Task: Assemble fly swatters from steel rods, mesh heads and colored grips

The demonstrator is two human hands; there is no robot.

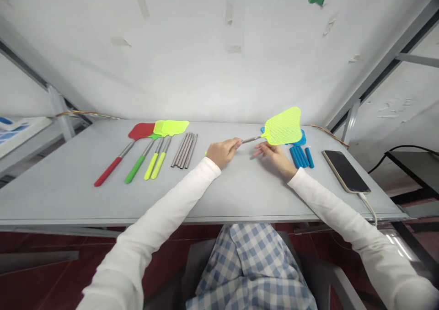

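Note:
My left hand [222,152] is closed round the metal shaft of a yellow fly swatter [283,127], held above the table with its mesh head pointing right. Just under that head is my right hand [273,157], its fingers apart and nothing in them. Blue handle grips [299,157] lie beside the right hand, with blue swatter heads [302,139] behind them, partly hidden by the yellow head. Left of my left hand rest several bare metal tubes [184,151].
On the left lie a red fly swatter [108,171], a green one [135,169] and two yellow ones [158,165]. A phone [346,170] with a white cable sits at the right of the grey table [236,200]. A white wall stands behind, metal frame posts on both sides.

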